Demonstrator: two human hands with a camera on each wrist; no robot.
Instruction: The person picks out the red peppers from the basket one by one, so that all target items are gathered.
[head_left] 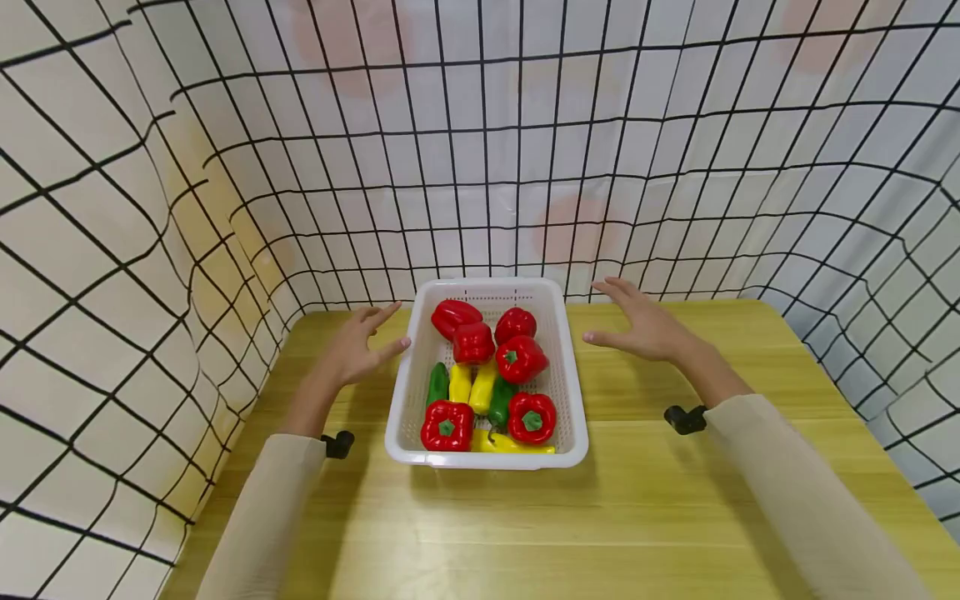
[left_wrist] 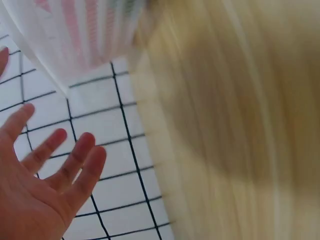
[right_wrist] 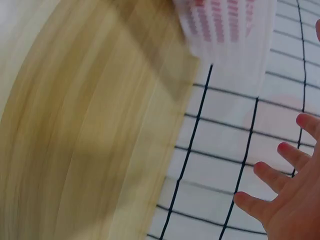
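A white plastic basket (head_left: 486,458) stands on the wooden table, holding several red bell peppers (head_left: 447,426), yellow peppers (head_left: 513,443) and green cucumber-like vegetables (head_left: 438,384). Just left of it, my left hand (head_left: 358,346) is held up with fingers spread, the thumb close to the rim; whether it touches I cannot tell. To the right, apart from the basket, my right hand (head_left: 640,323) hovers with fingers extended and nothing in it. Both wrist views show spread fingers (left_wrist: 80,150) and part of the basket wall (right_wrist: 230,30).
Black wire mesh (head_left: 517,175) rises behind the table and along both sides, with pale sheeting behind it. The wooden tabletop (head_left: 480,533) extends in front of the basket. A small black device (head_left: 339,444) is at the left wrist, another (head_left: 686,420) at the right.
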